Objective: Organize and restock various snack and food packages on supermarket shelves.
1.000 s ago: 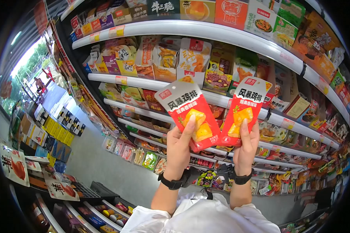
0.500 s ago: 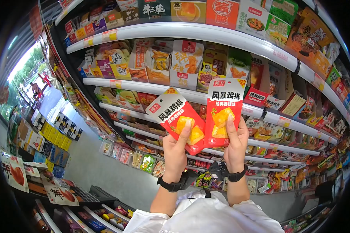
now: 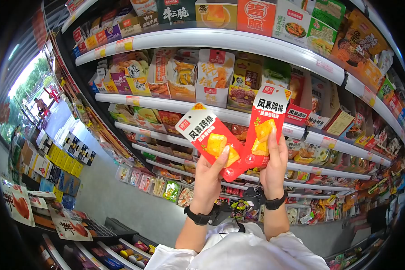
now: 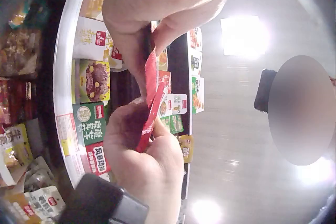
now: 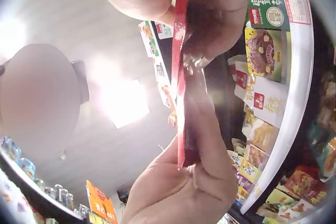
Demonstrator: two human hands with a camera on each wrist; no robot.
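In the head view, my left hand holds a red-and-white snack packet, its thumb pressed on the front over a picture of golden food. My right hand pinches a matching packet the same way, thumb on its front. Both packets face me, with black lettering on their white tops. Their lower ends overlap, and the tops fan apart: the left one leans left, the right one leans right. The left wrist view shows the red packets edge-on between the hands; most of the fingers are hidden behind them.
Shelves full of snack packets rise ahead, close beyond the hands. A red display box with the same lettering sits on one shelf. Stacked cartons stand at left near a doorway. Another shelf unit is at the lower left.
The two packets first shift left in view and the right one turns upright. It then tilts right again, while the left packet moves slightly right. Both hands keep hold throughout.
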